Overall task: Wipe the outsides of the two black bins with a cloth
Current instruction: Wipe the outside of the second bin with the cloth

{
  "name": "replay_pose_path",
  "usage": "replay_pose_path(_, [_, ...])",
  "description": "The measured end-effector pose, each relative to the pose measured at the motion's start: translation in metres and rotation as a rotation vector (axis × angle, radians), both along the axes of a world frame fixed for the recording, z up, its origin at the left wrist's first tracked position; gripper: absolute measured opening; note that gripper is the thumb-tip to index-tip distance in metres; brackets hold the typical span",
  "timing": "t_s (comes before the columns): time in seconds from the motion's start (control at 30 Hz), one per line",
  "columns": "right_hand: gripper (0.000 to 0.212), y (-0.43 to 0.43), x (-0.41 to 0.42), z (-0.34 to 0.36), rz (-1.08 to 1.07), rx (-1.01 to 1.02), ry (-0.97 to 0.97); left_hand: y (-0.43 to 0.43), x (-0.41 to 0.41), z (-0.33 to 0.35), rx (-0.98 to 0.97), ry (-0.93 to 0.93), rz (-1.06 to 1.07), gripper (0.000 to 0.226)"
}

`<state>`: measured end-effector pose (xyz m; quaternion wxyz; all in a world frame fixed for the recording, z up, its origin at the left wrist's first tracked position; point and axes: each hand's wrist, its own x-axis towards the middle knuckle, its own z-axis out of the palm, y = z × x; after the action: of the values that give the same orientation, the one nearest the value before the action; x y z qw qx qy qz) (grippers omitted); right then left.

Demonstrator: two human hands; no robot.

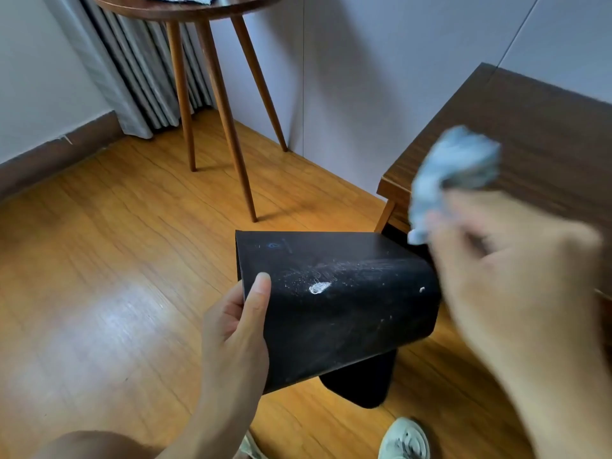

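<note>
Floor (99,260) left open; desk (530,134) crowds right, stool legs (225,127) behind.

In your left hand (236,329) you hold a rectangular black bin (334,303) with a matt, smooth skin, scuffed with whitish smears and one pale crusted spot near your thumb. Your right hand (516,279) grips a crumpled pale blue cloth (453,170), soft and fuzzy. Below both hands, the orange wooden plank floor (109,279) shines glossy. Beyond your right hand, the dark wood-grain counter (543,127) looks matt.
</note>
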<state>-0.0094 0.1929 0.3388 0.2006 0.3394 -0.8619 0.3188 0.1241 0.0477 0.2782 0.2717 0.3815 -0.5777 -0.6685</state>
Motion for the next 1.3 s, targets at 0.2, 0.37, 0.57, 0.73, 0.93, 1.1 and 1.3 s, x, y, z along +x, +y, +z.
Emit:
replay_pose_path(0.2, [0.049,-0.024,0.033,-0.054,0.252,0.21,-0.169,-0.005,-0.001,0.002,0.132,0.008,0.069,0.038])
replay_pose_path(0.37, [0.052,-0.025,0.015,-0.081,0.432,0.197,-0.097,-0.005,-0.001,0.004,0.156,0.024,0.035,0.032])
replay_pose_path(0.57, [0.054,-0.022,-0.009,-0.11,0.183,0.171,-0.176,-0.001,0.005,0.002,0.01,0.048,0.042,0.034])
replay_pose_path(0.73, [0.052,-0.037,0.01,-0.108,0.089,0.036,-0.211,0.001,0.003,-0.002,-0.064,0.063,0.041,0.033])
replay_pose_path(0.93, [0.046,-0.059,0.072,-0.095,0.29,0.118,-0.082,0.004,0.0,-0.009,0.088,0.08,0.128,0.053])
replay_pose_path(1.1, [0.055,-0.032,0.019,-0.112,-0.036,0.111,-0.298,0.004,0.001,0.004,-0.022,0.012,0.096,0.04])
replay_pose_path(1.3, [0.046,-0.058,0.083,-0.095,0.21,0.046,-0.138,0.009,-0.006,-0.003,-0.023,0.084,0.138,0.044])
